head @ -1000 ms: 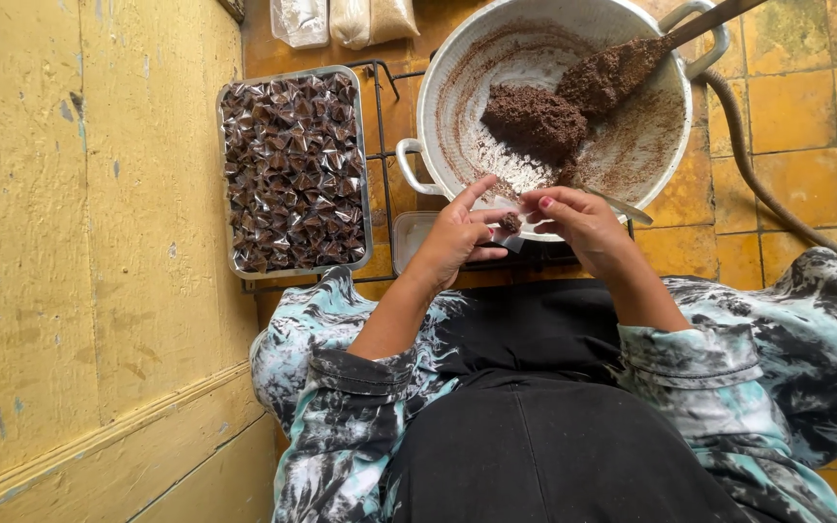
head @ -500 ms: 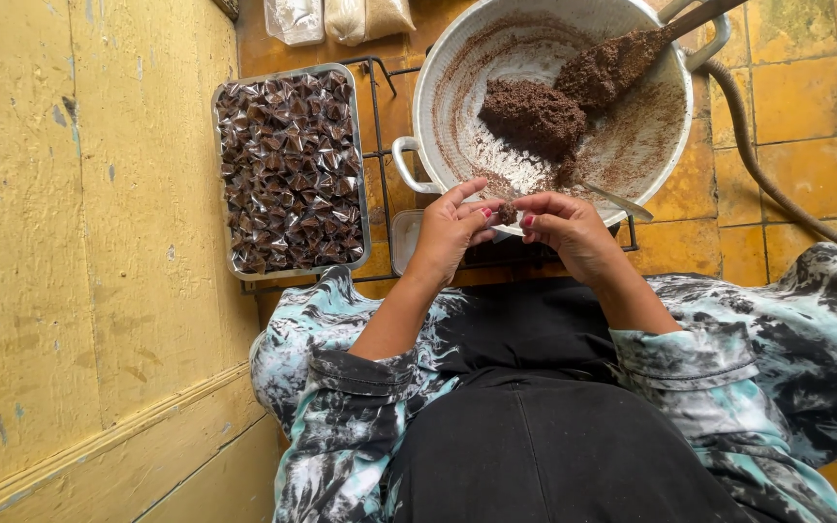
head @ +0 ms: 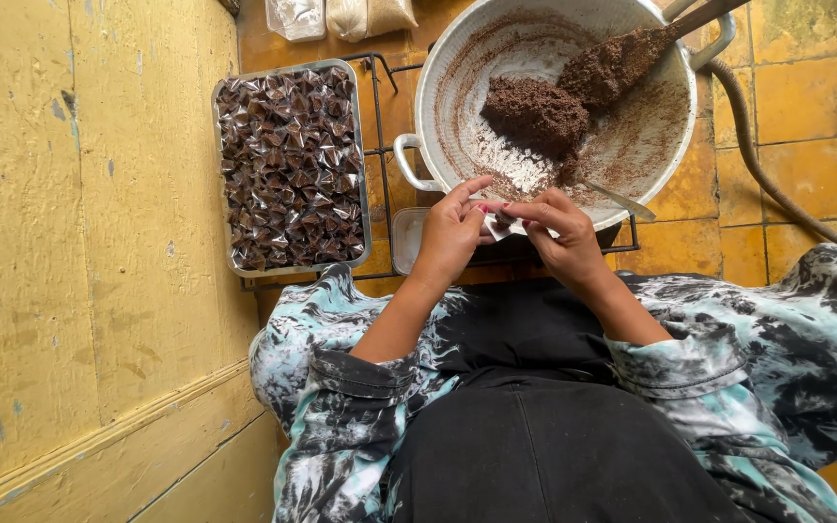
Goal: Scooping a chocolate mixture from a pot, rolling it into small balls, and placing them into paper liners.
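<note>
Together, left hand (head: 452, 235), right hand (head: 566, 237) around small crinkly clear wrapper (head: 502, 226).

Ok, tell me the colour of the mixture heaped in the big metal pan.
Dark brown; the mixture sits heaped in the pale metal pan, clearest in the head view.

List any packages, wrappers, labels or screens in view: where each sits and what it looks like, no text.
Clear plastic bag: top edge, above the tray, pale contents.
Second bag: right beside it, tan contents.
Wrapped pieces: fill the metal tray on the left, small dark pyramid shapes in clear shiny wrap.
Small clear wrapper: pinched between left hand and right hand, before the big pan.
No labels, signs or screens visible.
</note>
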